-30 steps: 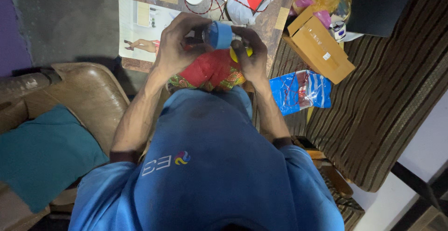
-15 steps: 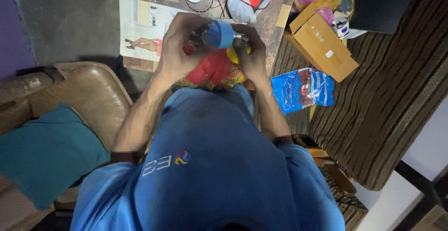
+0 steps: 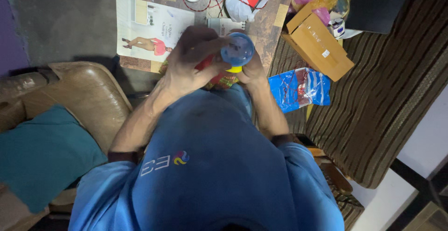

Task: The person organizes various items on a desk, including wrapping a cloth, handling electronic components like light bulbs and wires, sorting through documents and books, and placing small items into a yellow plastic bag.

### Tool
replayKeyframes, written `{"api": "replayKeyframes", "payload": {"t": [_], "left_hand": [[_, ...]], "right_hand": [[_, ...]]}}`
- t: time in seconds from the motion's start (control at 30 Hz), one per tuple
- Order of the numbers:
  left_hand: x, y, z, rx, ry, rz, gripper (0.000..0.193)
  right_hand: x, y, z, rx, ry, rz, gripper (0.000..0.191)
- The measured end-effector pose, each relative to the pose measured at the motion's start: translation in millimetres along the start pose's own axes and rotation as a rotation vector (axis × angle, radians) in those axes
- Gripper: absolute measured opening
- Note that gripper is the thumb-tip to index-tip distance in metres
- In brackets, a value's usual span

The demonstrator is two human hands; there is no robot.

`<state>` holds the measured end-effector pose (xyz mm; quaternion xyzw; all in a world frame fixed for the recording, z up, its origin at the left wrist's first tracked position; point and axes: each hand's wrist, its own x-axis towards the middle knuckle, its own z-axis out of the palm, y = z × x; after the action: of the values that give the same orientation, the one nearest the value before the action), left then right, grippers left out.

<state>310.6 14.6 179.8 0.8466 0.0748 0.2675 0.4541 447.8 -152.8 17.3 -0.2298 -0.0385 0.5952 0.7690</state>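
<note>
With your left hand (image 3: 186,65) gripping the red-and-yellow packet (image 3: 219,78) and your right hand (image 3: 252,68) wrapped around the blue round-capped container (image 3: 237,50) at 12 o'clock, you appear mid-assembly; steady both next.

The person is wearing a blue long-sleeved top — its cuffs are sitting dark at the elbows, leaving both forearms bare. A small logo is showing on the chest: pale letters beside a round multicoloured swirl. The left hand (image 3: 186,68) and right hand (image 3: 252,70) are wearing nothing.
</note>
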Motion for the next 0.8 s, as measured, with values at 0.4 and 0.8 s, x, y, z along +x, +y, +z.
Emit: {"api": "replayKeyframes", "payload": {"t": [0.4,0.8], "left_hand": [[2.9,7.7,6.2,-0.006,-0.026,-0.030,0.055],[6.6,8.3,15.8,-0.054,-0.011,-0.012,0.057]], "right_hand": [[-9.0,-10.4,10.9,0.003,0.019,-0.025,0.038],[-13.4,-11.8,-3.9,-0.056,-0.004,-0.024,0.036]]}}
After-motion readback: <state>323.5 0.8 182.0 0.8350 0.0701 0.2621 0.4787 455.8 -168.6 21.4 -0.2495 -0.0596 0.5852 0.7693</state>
